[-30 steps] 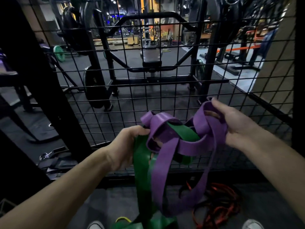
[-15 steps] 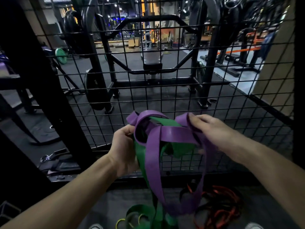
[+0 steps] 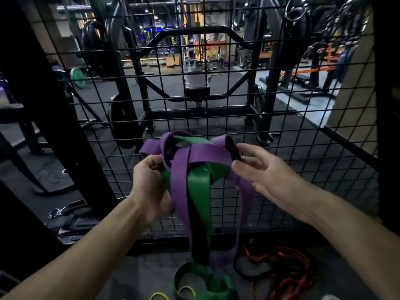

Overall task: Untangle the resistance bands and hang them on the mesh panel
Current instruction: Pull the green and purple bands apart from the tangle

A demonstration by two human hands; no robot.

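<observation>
Clearly untangling is underway — left hand [image 3: 149,187] is gripping the knotted purple band [image 3: 203,154] and green band [image 3: 198,191]; right hand [image 3: 266,176], fingers loose, is reaching for a purple loop to free.

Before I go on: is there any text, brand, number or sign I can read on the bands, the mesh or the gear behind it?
None can be read.
Wide purple rubber resistance band: plain, no print visible.
Wide green rubber resistance band: plain, no print visible.
Black wire mesh panel: no tag or sign.
Round green weight plate behind the mesh: any marking is too small and blurred.
</observation>
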